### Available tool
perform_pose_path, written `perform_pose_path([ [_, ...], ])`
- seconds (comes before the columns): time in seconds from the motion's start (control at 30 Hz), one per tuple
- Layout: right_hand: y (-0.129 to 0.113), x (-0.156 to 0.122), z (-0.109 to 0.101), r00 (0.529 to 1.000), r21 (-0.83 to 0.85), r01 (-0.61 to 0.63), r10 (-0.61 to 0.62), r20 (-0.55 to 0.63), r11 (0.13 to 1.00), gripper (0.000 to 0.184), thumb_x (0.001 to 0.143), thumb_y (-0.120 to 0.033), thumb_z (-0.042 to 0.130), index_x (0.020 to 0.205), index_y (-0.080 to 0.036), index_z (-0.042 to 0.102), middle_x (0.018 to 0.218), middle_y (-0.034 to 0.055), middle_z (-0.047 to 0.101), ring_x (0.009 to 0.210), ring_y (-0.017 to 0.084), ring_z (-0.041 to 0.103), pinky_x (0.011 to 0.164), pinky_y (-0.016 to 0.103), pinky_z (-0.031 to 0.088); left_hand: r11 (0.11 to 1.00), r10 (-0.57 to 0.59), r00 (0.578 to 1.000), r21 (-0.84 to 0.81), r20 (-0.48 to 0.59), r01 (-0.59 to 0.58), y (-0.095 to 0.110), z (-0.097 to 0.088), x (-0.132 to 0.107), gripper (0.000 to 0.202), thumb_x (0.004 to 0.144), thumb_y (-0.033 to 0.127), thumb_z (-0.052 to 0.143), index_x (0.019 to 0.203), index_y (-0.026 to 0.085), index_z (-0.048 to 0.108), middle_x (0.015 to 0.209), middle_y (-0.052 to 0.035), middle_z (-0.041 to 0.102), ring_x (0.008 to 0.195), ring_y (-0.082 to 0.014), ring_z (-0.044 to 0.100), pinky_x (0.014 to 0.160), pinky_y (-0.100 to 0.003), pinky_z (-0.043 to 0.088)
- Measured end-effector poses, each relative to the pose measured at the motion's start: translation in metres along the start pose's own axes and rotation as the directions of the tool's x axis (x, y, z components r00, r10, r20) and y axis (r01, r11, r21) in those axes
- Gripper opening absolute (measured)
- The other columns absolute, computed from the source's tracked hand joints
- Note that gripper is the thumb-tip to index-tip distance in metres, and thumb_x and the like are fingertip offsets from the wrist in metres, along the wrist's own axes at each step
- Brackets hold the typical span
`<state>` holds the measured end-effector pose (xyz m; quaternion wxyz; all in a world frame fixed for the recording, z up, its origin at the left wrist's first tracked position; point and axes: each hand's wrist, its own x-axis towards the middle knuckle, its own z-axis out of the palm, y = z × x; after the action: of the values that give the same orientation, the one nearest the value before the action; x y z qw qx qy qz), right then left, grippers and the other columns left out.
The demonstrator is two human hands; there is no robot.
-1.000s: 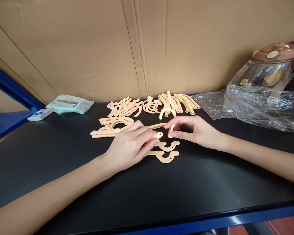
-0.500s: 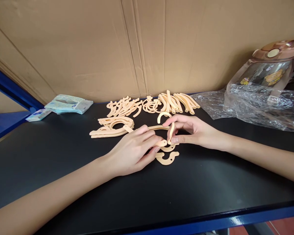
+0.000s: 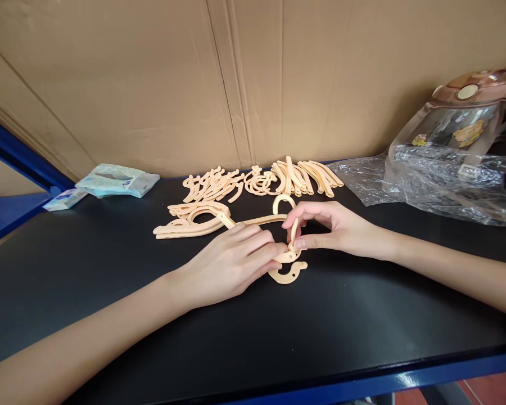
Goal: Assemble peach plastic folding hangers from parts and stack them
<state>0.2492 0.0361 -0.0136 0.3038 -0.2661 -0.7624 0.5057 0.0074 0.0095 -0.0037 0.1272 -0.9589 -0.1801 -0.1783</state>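
Observation:
My left hand (image 3: 231, 261) is closed round the end of a flat peach plastic hanger arm (image 3: 257, 220) that runs up and back toward the left. My right hand (image 3: 333, 228) pinches a peach hook piece (image 3: 285, 202) upright, its lower end meeting the arm's end between my fingertips. Two more flat peach arms (image 3: 287, 273) lie on the black table (image 3: 278, 337) right under both hands.
Piles of peach hanger parts (image 3: 261, 180) lie along the back by the cardboard wall. A stack of assembled hangers (image 3: 189, 219) lies left of centre. Crumpled clear plastic (image 3: 425, 180) and a lidded bottle (image 3: 464, 124) are at the right. Tissue packs (image 3: 116, 180) lie at the left.
Both hands have drawn together. The hook piece in my right hand came down onto the end of the arm in my left hand, just over the loose arms on the table.

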Motion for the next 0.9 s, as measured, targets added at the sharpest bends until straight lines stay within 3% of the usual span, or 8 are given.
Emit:
perform_pose_path([
  [0.3,0.0006,-0.0004,0.0025,1.0,-0.101,0.012,-0.013,-0.006,0.995,0.027,0.081,-0.037,0.074,0.1,-0.019,0.067,0.085,-0.0008,0.071,0.081,0.015,0.066,0.081,0.031,0.051,0.992,-0.059,0.998,-0.112,-0.022,0.057,-0.0015,0.0027,-0.0011,0.021,0.102,0.026,0.046,0.106,0.015,0.063,0.088,-0.0048,0.068,0.079,-0.0163,0.061,0.073,-0.027,0.047],
  [0.43,-0.0021,-0.002,0.0039,0.996,-0.112,0.02,-0.03,-0.089,0.994,0.023,0.086,-0.037,0.068,0.101,-0.019,0.069,0.085,-0.0007,0.07,0.079,0.013,0.065,0.077,0.028,0.051,0.971,-0.155,0.985,-0.194,-0.073,0.138,-0.0029,0.0054,-0.0049,0.023,0.1,0.026,0.051,0.12,0.016,0.056,0.093,-0.0053,0.07,0.083,-0.0161,0.066,0.075,-0.026,0.051],
  [0.57,-0.0032,-0.0019,0.0034,0.987,-0.095,0.016,-0.03,-0.155,0.995,0.022,0.084,-0.035,0.071,0.097,-0.018,0.065,0.081,-0.0007,0.068,0.074,0.013,0.063,0.075,0.029,0.051,0.964,-0.181,0.981,-0.208,-0.063,0.165,-0.0028,0.0055,-0.0066,0.019,0.099,0.025,0.053,0.115,0.015,0.056,0.091,-0.0051,0.071,0.083,-0.0164,0.069,0.072,-0.025,0.052],
  [0.77,-0.005,-0.0029,0.004,0.989,-0.025,0.011,-0.014,-0.148,1.0,0.038,0.087,-0.024,0.066,0.122,-0.022,0.051,0.081,-0.0026,0.066,0.079,0.014,0.064,0.079,0.033,0.053,0.958,-0.198,0.98,-0.216,-0.022,0.189,-0.0026,0.0046,-0.0059,0.02,0.099,0.025,0.053,0.117,0.018,0.056,0.092,-0.0032,0.071,0.082,-0.0155,0.069,0.071,-0.024,0.052],
  [0.9,-0.0062,-0.0038,0.0046,0.996,0.016,0.003,-0.002,-0.089,1.0,0.042,0.088,-0.022,0.064,0.127,-0.023,0.048,0.081,-0.0028,0.063,0.077,0.014,0.063,0.078,0.033,0.053,0.966,-0.154,0.988,-0.211,-0.016,0.147,-0.0035,0.0053,-0.0062,0.019,0.099,0.025,0.052,0.117,0.019,0.057,0.093,-0.0023,0.072,0.078,-0.014,0.068,0.067,-0.023,0.05],
])
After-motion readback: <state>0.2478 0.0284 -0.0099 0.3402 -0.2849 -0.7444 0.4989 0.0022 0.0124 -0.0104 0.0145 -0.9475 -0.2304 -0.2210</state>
